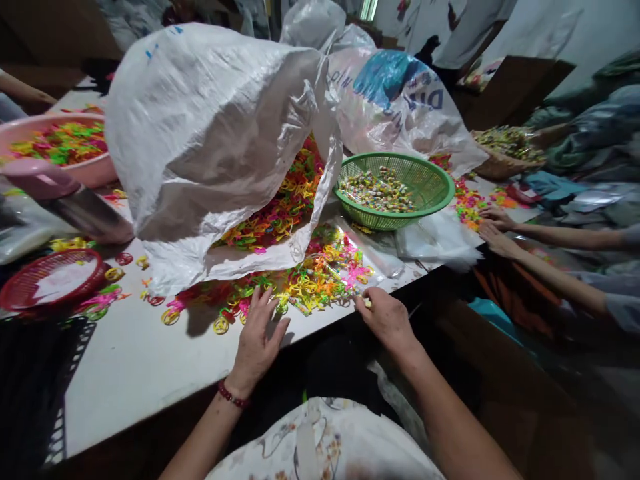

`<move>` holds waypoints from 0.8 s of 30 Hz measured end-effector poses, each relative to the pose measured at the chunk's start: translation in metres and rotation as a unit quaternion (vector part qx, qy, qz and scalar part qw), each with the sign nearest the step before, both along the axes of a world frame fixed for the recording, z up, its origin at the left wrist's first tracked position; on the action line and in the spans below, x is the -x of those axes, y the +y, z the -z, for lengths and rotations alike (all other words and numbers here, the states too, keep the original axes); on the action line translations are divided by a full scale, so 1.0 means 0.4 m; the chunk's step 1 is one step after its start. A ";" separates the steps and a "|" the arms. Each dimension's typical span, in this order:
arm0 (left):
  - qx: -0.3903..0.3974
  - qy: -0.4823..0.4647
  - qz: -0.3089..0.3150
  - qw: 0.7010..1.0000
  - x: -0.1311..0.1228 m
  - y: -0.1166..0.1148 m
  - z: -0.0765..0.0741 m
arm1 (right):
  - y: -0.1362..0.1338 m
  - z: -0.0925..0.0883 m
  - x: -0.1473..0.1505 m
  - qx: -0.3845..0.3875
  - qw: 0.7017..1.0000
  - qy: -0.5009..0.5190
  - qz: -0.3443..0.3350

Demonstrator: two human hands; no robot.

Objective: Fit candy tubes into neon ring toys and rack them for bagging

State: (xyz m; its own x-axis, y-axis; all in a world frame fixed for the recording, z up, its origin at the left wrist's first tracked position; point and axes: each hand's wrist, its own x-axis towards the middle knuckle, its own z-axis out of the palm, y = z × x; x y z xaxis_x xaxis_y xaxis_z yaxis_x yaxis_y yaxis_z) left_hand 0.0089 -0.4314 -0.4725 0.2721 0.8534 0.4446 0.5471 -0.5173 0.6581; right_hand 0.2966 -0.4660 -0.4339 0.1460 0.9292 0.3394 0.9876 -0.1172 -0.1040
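My left hand, a dark red bead bracelet at its wrist, has its fingers apart at the front of a loose pile of small bright plastic pieces. Its fingertips touch or nearly touch the pieces; I see nothing held. To the right, at the table edge, my right hand is closed with a small pale-yellow piece showing at its fingers. Behind the pile, a big white woven sack lies with its mouth open, more colourful pieces spilling out.
A green basket holds small wrapped pieces, with clear plastic bags below it. At left are a red basket, a pink-lidded bottle and a pink basin. Another person's hands work at right.
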 end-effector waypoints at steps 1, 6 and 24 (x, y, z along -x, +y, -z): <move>-0.001 -0.003 0.006 1.000 0.001 -0.001 0.001 | 0.006 -0.021 -0.007 -0.011 1.000 -0.014 0.005; -0.018 -0.015 0.007 1.000 -0.001 -0.001 0.015 | 0.130 -0.138 -0.043 -0.086 0.995 -0.041 0.008; 0.033 -0.076 0.028 0.996 -0.002 -0.007 0.014 | 0.338 -0.265 0.107 -0.136 0.902 0.403 -0.067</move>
